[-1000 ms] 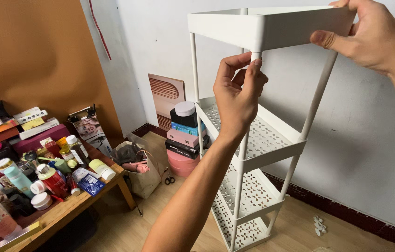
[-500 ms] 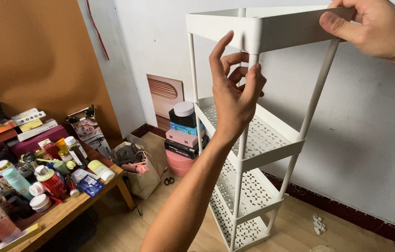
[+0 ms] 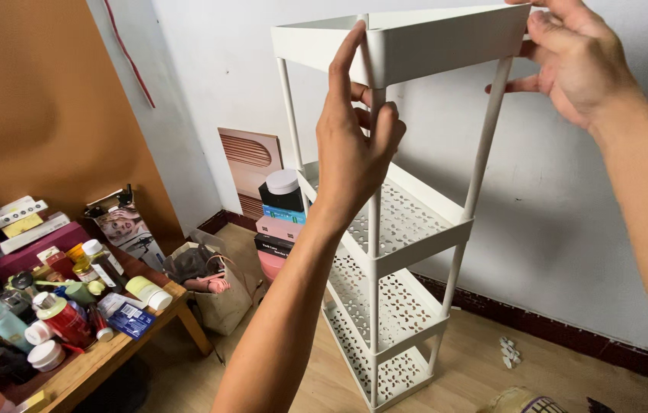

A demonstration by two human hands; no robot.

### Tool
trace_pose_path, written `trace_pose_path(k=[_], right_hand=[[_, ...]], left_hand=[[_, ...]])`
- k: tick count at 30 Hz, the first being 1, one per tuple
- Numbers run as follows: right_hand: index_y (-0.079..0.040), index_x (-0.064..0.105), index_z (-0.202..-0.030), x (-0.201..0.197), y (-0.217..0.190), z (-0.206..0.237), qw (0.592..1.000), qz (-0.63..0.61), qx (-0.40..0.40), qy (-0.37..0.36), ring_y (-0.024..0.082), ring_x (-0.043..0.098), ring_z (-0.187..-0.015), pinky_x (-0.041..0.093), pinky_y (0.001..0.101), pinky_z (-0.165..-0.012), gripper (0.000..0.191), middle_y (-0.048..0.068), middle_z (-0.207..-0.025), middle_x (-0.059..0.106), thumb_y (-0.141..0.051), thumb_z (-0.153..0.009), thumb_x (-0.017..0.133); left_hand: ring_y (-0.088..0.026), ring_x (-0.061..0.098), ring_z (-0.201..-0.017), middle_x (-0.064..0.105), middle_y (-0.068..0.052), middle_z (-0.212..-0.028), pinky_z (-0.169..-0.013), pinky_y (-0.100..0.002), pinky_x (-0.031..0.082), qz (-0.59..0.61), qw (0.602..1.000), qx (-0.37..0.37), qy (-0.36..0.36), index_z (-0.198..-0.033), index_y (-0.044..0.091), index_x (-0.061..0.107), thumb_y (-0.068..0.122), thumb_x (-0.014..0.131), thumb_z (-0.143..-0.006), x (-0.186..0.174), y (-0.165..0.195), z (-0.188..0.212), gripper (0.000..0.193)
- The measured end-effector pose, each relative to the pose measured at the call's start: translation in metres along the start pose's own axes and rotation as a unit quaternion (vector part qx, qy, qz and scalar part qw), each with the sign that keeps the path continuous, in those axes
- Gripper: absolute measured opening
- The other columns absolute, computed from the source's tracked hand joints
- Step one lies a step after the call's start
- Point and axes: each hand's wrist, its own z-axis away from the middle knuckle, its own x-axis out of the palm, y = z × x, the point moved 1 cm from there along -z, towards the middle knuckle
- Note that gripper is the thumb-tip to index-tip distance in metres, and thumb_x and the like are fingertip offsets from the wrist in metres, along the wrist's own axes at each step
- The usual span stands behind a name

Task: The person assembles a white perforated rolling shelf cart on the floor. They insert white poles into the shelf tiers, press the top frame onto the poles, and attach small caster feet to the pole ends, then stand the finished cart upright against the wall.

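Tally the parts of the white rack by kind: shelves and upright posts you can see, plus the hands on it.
Shelves: 4, from the top shelf down to the bottom shelf
Upright posts in view: 3, such as the front post
Hands on the rack: 2, left hand and right hand
Total: 9

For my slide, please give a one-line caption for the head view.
Left hand grips the front post and right hand the top tray of a white shelf rack, beside a cluttered wooden table.
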Motion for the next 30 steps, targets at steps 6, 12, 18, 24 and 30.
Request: trace_pose_path(k=[6,12,18,24,30], right_hand=[[-0.003,0.050,-0.139,-0.005,-0.001,-0.001,0.998,0.067,0.001,-0.001,0.028,0.064,-0.128,0.059,0.0533,-0.093,0.034,0.015,-0.134,0.060,-0.026,-0.114,0.044],[-0.009,0.041,-0.150,-0.013,0.010,0.005,0.998,-0.049,0.001,-0.039,0.032,0.068,-0.113,0.057,0.0492,-0.092,0.044,0.015,-0.132,0.063,-0.017,-0.107,0.042],[-0.002,0.053,-0.135,-0.004,0.044,0.030,0.975,-0.181,0.088,-0.096,0.031,0.072,-0.112,0.058,0.0474,-0.098,0.032,0.017,-0.114,0.070,-0.014,-0.105,0.049],[-0.001,0.062,-0.122,0.009,0.053,0.051,0.986,-0.145,0.046,-0.063,0.028,0.072,-0.096,0.063,0.0454,-0.091,0.024,0.010,-0.101,0.068,-0.017,-0.104,0.063],[0.001,0.064,-0.122,0.027,0.024,0.072,0.992,-0.085,0.003,-0.090,0.023,0.074,-0.094,0.065,0.0406,-0.086,0.027,0.013,-0.102,0.073,-0.016,-0.101,0.063]], left_hand=[[-0.007,0.069,-0.065,0.058,-0.001,-0.088,-0.061,-0.028,0.058,0.047,0.998,-0.041,-0.023,-0.164,0.025,0.024,-0.003,0.057,-0.097,0.000,0.001,0.002,0.080],[-0.008,0.064,-0.069,0.060,0.001,-0.081,-0.069,-0.026,0.058,0.016,1.000,0.011,0.008,-0.165,0.024,0.020,0.001,0.057,-0.102,0.013,0.003,0.005,0.078],[-0.008,0.065,-0.069,0.064,0.002,-0.077,-0.070,-0.025,0.056,0.031,0.995,-0.021,0.088,-0.164,0.020,0.022,0.016,0.058,-0.111,0.032,0.007,0.014,0.064],[-0.005,0.049,-0.060,0.050,0.002,-0.071,-0.056,-0.024,0.047,0.047,0.995,-0.017,0.089,-0.167,0.015,0.025,0.018,0.036,-0.115,0.012,-0.011,0.013,0.053],[-0.003,0.039,-0.050,0.047,0.003,-0.071,-0.046,-0.022,0.039,0.179,0.983,-0.019,0.041,-0.170,0.009,0.025,0.008,0.033,-0.112,-0.031,-0.034,-0.002,0.059]])
